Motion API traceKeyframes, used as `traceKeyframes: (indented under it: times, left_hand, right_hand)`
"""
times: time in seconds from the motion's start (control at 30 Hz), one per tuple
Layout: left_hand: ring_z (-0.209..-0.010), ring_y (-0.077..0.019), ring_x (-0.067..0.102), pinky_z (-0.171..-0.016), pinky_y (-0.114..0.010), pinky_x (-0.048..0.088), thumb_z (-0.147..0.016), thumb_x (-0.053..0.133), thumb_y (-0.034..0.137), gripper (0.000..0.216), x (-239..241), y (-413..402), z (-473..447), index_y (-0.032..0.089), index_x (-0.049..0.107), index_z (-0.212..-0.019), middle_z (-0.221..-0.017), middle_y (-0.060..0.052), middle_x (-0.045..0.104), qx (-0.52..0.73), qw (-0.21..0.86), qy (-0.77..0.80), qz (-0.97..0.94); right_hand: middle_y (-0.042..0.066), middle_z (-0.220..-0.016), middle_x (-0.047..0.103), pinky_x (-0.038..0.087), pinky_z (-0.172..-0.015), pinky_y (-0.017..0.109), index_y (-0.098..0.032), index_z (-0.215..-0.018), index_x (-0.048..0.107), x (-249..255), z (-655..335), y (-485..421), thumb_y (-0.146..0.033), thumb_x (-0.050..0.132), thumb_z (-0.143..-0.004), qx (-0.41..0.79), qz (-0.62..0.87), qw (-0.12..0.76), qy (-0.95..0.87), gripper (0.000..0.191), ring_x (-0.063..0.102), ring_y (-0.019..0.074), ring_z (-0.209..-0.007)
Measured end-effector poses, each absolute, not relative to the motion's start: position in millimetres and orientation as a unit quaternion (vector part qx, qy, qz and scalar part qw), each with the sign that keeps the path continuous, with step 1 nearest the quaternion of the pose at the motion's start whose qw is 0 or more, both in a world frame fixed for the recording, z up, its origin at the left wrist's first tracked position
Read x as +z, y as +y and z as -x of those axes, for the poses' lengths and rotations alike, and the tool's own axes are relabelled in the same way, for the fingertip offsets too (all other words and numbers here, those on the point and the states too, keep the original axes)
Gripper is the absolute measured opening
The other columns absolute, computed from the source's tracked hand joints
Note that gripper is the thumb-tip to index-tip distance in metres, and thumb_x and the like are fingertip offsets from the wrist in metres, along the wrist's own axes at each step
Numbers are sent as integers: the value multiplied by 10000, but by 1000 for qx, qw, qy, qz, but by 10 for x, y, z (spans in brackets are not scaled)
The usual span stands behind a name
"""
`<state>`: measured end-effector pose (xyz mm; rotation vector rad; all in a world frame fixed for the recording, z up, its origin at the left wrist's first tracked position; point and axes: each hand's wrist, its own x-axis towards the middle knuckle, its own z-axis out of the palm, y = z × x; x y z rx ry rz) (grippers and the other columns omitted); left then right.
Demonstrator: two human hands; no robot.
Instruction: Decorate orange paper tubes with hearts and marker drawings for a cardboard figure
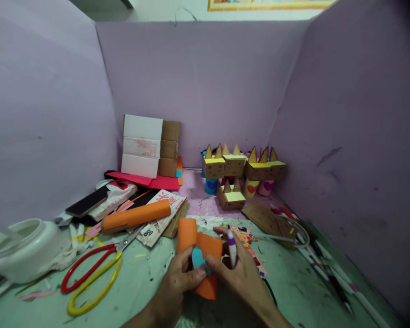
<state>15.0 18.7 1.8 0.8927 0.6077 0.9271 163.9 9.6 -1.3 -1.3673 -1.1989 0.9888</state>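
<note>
A curled piece of orange paper (200,248) lies low in the middle of the green table (140,278). On it sits a small blue paper shape (197,258). My left hand (177,280) pinches the blue shape and the orange paper from the left. My right hand (237,269) presses the blue shape with its thumb from the right and also holds a purple and white marker (231,243) upright between its fingers.
Red and yellow scissors (95,273) lie to the left, beside a white jar (23,250). An orange paper roll (136,215), printed cards, a phone and a folded box are behind. Cardboard animal figures (242,171) stand at the back. Pens and cardboard scraps lie right. Purple walls enclose the table.
</note>
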Motion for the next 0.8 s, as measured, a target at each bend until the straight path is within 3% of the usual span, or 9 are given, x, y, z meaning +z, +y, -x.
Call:
traceKeyframes:
  times: [0.13, 0.27, 0.37, 0.5, 0.8]
  left_hand:
    - [-760, -199, 573, -733, -302, 447, -627, 791, 370, 399, -13, 201, -165, 134, 693, -932, -796, -60, 630, 416, 780, 260, -390]
    - [-718, -185, 549, -707, -297, 432, -595, 799, 344, 381, 0, 180, -185, 116, 707, -885, -767, -61, 609, 416, 787, 252, -379]
    - [-695, -171, 536, -681, -280, 426, -597, 793, 331, 339, 15, 168, -184, 123, 703, -849, -742, -49, 599, 418, 787, 253, -376]
    - [-683, -151, 527, -652, -244, 409, -585, 814, 345, 331, 12, 176, -170, 120, 700, -800, -702, -30, 598, 415, 777, 254, -399]
    - [-762, -174, 561, -710, -263, 431, -673, 767, 327, 353, -34, 181, -180, 117, 705, -950, -816, -58, 656, 420, 760, 298, -396]
  right_hand:
    - [83, -781, 670, 492, -559, 309, -162, -943, 675, 91, -1772, 142, -652, 588, -751, 411, 551, 528, -499, 533, 633, 214, -640]
    - [148, -1099, 666, 504, -745, 358, -173, -766, 698, 211, -1848, 154, -669, 626, -710, 395, 517, 529, -545, 504, 619, 308, -1014]
    - [149, -1080, 683, 481, -824, 410, -176, -664, 642, 258, -1850, 144, -634, 636, -724, 425, 511, 488, -566, 461, 616, 320, -1041]
    - [140, -1013, 712, 441, -899, 435, -200, -626, 600, 289, -1809, 131, -605, 640, -718, 423, 512, 473, -579, 417, 618, 317, -1045]
    - [134, -996, 705, 466, -851, 410, -207, -660, 590, 231, -1764, 135, -535, 628, -756, 409, 517, 481, -577, 345, 632, 309, -990]
